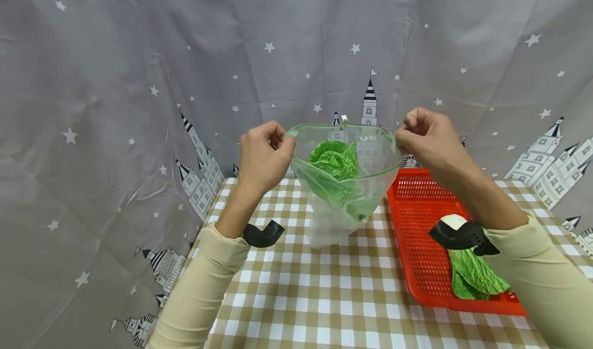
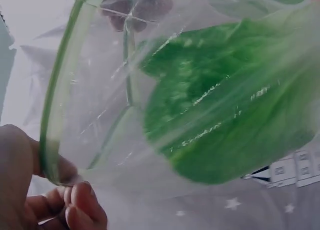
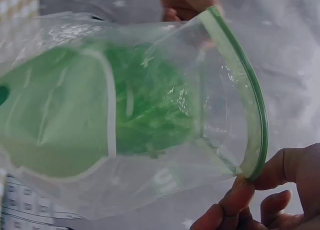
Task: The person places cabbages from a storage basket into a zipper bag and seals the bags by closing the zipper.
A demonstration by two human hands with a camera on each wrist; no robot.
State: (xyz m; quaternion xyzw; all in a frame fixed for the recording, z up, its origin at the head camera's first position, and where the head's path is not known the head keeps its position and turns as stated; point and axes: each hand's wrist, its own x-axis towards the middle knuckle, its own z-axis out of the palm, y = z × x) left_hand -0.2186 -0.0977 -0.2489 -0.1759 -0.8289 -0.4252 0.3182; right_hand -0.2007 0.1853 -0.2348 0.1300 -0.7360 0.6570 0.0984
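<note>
A clear zip bag (image 1: 343, 199) with a green-edged mouth hangs between both hands, its mouth spread wide. Green leafy vegetable (image 1: 334, 161) lies inside it, seen through the plastic in both wrist views. My left hand (image 1: 265, 156) pinches the left corner of the rim between thumb and fingers. On the other side, my right hand (image 1: 431, 135) pinches the right corner the same way. In the right wrist view, a pale green printed panel (image 3: 55, 115) covers part of the bag's front and hides some of the leaves.
A red plastic basket (image 1: 419, 256) stands on the right of the checked tablecloth (image 1: 306, 297). In it lies another leafy green with a white stem (image 1: 474, 272), partly hidden by the right forearm. A grey curtain (image 1: 296, 45) with stars and castles hangs behind the table.
</note>
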